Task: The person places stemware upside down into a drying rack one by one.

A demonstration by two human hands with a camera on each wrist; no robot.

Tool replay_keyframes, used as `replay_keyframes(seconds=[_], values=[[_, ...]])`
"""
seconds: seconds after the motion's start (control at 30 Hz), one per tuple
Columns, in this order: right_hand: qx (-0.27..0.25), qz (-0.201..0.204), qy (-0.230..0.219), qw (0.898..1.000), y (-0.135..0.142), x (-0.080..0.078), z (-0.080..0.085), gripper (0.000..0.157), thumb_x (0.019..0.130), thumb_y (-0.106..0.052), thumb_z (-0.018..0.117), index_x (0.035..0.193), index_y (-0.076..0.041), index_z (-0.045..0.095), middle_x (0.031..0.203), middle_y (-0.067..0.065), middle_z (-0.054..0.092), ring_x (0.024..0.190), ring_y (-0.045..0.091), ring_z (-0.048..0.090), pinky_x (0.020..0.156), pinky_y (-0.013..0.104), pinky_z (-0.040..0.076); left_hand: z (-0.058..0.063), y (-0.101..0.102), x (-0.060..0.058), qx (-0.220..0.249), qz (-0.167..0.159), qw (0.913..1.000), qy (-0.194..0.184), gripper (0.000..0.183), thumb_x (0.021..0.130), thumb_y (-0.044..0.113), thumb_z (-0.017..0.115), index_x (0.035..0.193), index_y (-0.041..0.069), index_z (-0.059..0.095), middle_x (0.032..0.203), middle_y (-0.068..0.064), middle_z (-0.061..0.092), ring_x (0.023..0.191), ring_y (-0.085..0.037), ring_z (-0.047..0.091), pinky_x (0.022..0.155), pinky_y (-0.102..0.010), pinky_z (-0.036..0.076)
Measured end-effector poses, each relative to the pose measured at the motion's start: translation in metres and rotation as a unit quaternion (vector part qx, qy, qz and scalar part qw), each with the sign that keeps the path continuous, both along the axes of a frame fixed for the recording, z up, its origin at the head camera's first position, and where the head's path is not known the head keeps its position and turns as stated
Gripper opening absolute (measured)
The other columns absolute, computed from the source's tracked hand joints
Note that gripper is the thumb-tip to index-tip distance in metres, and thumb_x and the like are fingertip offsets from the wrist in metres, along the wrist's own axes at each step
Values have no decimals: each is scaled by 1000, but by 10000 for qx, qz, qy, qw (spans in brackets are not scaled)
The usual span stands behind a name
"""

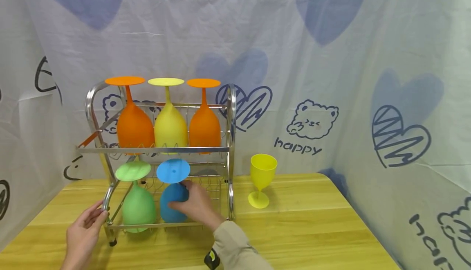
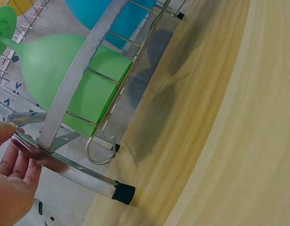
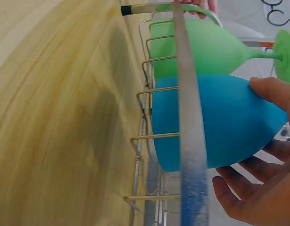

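Note:
A two-tier metal rack [image 1: 154, 150] stands on the table with goblets turned upside down in it. On its lower tier, the blue goblet [image 1: 173, 198] sits beside a green goblet [image 1: 137, 206]. My right hand [image 1: 198, 204] holds the blue goblet's bowl, thumb on one side and fingers round the other, as the right wrist view shows. The goblet's rim lies among the wires of the lower tier, behind the front bar [image 3: 189, 113]. At the rack's left side, my left hand [image 1: 84, 231] pinches the curved front leg [image 2: 64, 167] between thumb and fingers.
Two orange goblets, one of them at the left [image 1: 135, 127], flank a yellow goblet [image 1: 171, 127] on the upper tier. Another yellow goblet [image 1: 263, 172] stands upright on the wooden table [image 1: 312, 221], right of the rack. A patterned curtain [image 1: 279, 57] hangs behind.

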State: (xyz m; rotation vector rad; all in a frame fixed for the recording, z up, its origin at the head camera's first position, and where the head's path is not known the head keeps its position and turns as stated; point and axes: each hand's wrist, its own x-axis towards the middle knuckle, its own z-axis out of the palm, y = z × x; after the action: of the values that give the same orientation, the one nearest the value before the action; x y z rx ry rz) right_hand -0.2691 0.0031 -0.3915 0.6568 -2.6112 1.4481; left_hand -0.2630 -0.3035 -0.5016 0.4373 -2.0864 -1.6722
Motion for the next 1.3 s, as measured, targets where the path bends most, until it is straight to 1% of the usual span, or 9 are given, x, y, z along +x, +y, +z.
replay_keyframes(seconds=[0.13, 0.27, 0.6, 0.8, 0.9, 0.97, 1.13, 1.23, 1.3], values=[[182, -72, -98, 9998, -3, -4, -5, 66, 79, -29, 81, 134, -4, 54, 127, 10, 59, 110, 26, 60, 84, 36, 55, -4, 0, -3, -49, 99, 9999, -33, 50, 91, 32, 68, 138, 20, 55, 101, 18, 60, 85, 9, 58, 70, -4, 46], [366, -116, -170, 9991, -5, -5, -7, 67, 80, -34, 79, 134, -4, 54, 126, 9, 60, 108, 24, 61, 82, 34, 55, -3, 0, -4, -32, 120, 9999, -4, 49, 92, 31, 67, 138, 20, 55, 101, 19, 60, 85, 8, 58, 70, -4, 46], [698, -8, -48, 9975, -10, -3, -6, 67, 82, -37, 76, 135, -3, 53, 125, 9, 60, 107, 23, 60, 82, 31, 54, -4, 1, -4, -5, 158, 9999, -15, 48, 92, 29, 67, 138, 20, 55, 101, 17, 60, 85, 7, 58, 70, -4, 47], [649, -171, -253, 9974, -8, 3, -4, 77, 82, -41, 75, 143, -6, 44, 136, 11, 51, 119, 27, 53, 89, 38, 53, -4, 1, -3, 6, 144, 9999, 5, 49, 92, 30, 68, 137, 19, 56, 99, 18, 61, 84, 7, 58, 69, -5, 47], [471, -204, -287, 9983, -4, 11, 1, 74, 86, -39, 72, 145, -8, 41, 142, 10, 46, 127, 29, 45, 97, 44, 47, -6, 1, -3, -7, 140, 9999, -35, 49, 92, 31, 67, 138, 20, 55, 101, 17, 60, 85, 7, 58, 69, -5, 47], [340, -191, -200, 9990, -1, 18, 5, 69, 89, -36, 69, 145, -8, 41, 144, 11, 43, 130, 30, 41, 101, 48, 44, -7, 0, -3, -36, 150, 9999, -74, 49, 92, 31, 67, 138, 20, 55, 102, 16, 60, 86, 7, 57, 70, -5, 47], [84, -149, 127, 9998, 13, 36, 16, 58, 92, -29, 66, 143, -10, 44, 144, 10, 43, 130, 30, 41, 101, 51, 42, -10, 0, -4, -187, 159, 9996, -123, 49, 92, 34, 66, 139, 23, 54, 105, 13, 60, 87, 6, 56, 70, -5, 46], [8, -135, 547, 9984, 24, 46, 23, 52, 93, -25, 66, 140, -11, 49, 141, 7, 48, 129, 29, 43, 101, 50, 43, -4, 1, -1, -251, 83, 9996, -61, 50, 92, 34, 66, 139, 22, 54, 105, 16, 60, 87, 7, 56, 70, -5, 46], [-133, -102, 943, 9954, 33, 52, 26, 47, 92, -21, 66, 136, -9, 53, 136, 8, 52, 126, 28, 46, 101, 48, 43, 5, 5, 6, -405, -24, 9992, -53, 51, 93, 32, 65, 140, 19, 52, 108, 15, 61, 88, 9, 54, 70, -5, 46]])
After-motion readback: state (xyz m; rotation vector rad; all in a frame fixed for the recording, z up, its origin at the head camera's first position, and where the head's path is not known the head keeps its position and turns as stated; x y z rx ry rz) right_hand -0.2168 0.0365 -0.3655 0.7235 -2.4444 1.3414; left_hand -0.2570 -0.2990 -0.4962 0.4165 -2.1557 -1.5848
